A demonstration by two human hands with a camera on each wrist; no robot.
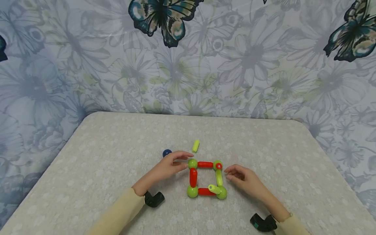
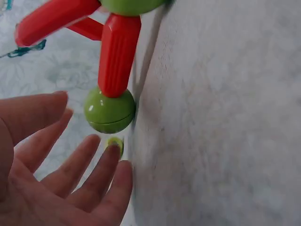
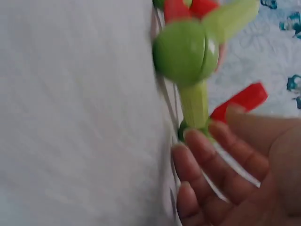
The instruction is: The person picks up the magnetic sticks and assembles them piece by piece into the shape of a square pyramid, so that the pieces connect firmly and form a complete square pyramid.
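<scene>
A square frame of green balls and rods lies on the table. Red rods form its back and front sides, and a yellow-green rod forms the right. A short yellow-green rod sticks up from the front right ball. Beside the back left ball is my left hand, fingers spread and thumb apart, holding nothing. To the right of the frame, my right hand has its fingers loosely bent, with nothing in its grasp. In the right wrist view a red rod rises beyond the thumb.
Behind the frame lies a loose yellow-green rod. A dark blue ball rests just behind my left hand. Black wrist cameras sit at both sleeves. A patterned cloth covers the table, and a floral, butterfly-printed backdrop hangs behind it.
</scene>
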